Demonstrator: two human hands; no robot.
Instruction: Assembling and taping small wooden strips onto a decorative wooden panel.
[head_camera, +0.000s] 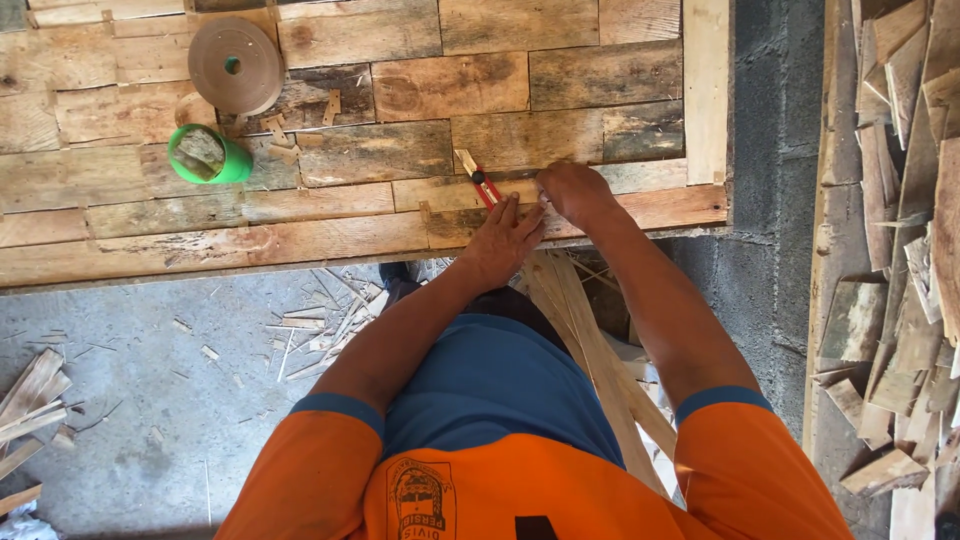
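Pliers (484, 186) with red handles lay on the tabletop (380, 150) of patchwork reclaimed boards, long axis running 11-to-5 o'clock, metal head at 11. Left hand (503, 240) lay flat, fingers (510, 212) together and extended, tips touching the handle ends from 6 o'clock — the nearer hand. Right hand (573, 190) was curled tight at 3 o'clock of the pliers; whether it pinched anything, cannot tell. Boards rough, weathered, stained. At 9 o'clock, well apart — a green cup (208, 155) and a brown tape roll (235, 65). Splintered wood scraps (325, 325) littered the concrete floor.
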